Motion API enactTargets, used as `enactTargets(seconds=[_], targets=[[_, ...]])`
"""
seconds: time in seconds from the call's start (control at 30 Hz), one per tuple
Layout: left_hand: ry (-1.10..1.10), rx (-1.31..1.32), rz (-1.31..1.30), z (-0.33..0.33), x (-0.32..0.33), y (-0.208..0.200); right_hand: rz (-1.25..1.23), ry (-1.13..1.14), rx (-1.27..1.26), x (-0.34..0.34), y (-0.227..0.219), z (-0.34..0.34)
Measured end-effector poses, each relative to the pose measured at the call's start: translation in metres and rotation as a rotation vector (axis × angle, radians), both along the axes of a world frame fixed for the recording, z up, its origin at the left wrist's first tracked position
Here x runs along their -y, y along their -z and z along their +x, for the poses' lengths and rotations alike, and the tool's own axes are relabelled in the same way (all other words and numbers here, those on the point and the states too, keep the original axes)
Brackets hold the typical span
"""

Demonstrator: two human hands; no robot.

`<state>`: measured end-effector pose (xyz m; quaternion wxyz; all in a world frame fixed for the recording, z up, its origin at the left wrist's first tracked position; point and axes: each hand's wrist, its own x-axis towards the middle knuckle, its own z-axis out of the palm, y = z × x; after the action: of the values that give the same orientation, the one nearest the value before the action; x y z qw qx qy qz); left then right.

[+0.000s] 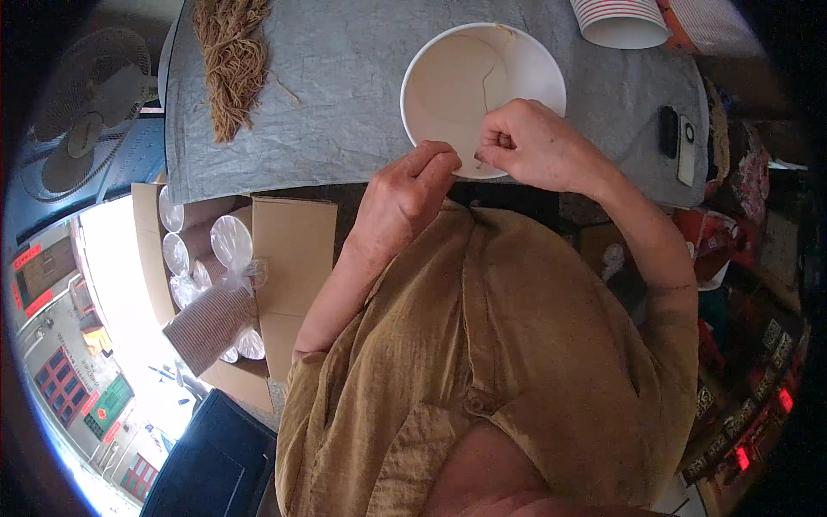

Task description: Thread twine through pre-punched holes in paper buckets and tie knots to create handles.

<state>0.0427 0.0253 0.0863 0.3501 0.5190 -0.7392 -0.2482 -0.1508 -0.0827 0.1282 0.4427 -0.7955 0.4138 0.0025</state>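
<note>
Head cam, clock centred on the round white bucket (452, 86), which sits at the near edge of the table w/ a grey cloth-like cover (345, 112). L hand (412, 185) at 7 o'clock: fingers curled in tight by the rim; can't tell what's inside. R hand (538, 146) at 5 o'clock: thumb + fingertips pinched together over the near rim, seemingly on the thin brown string (485, 84) that runs down the bucket from 12-1 o'clock.

Around: frayed tan fibre bundle (231, 73) at 9-10; red-striped white paper tub stack (620, 24) at 2; slim white handheld device (687, 151) btwn 3 and 4, w/ small black oblong item (668, 131) alongside. Brown cardboard box (293, 284) at 8, below table level. Olive-brown shirt (508, 319) blocks 6.

Free room: bare cover at 9, btwn bundle + bucket; also at 3, up to black item.
</note>
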Motion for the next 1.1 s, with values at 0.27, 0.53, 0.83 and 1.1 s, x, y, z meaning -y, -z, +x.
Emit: enactTargets(seconds=[0.27, 0.53, 0.83, 1.1], targets=[[-0.045, -0.051, 0.02, -0.006, 0.003, -0.001, -0.133, -0.049, -0.071, -0.006, -0.006, 0.004], [-0.009, 0.038, -0.003, -0.006, 0.016, -0.011, -0.18, -0.222, -0.06, 0.004, -0.017, 0.003], [-0.015, 0.109, 0.005, -0.009, 0.027, -0.013, -0.469, -0.048, 0.169, 0.006, -0.017, -0.006], [-0.111, 0.019, -0.023, -0.015, 0.037, -0.008, -0.092, 0.545, 0.49, -0.027, 0.016, -0.036]])
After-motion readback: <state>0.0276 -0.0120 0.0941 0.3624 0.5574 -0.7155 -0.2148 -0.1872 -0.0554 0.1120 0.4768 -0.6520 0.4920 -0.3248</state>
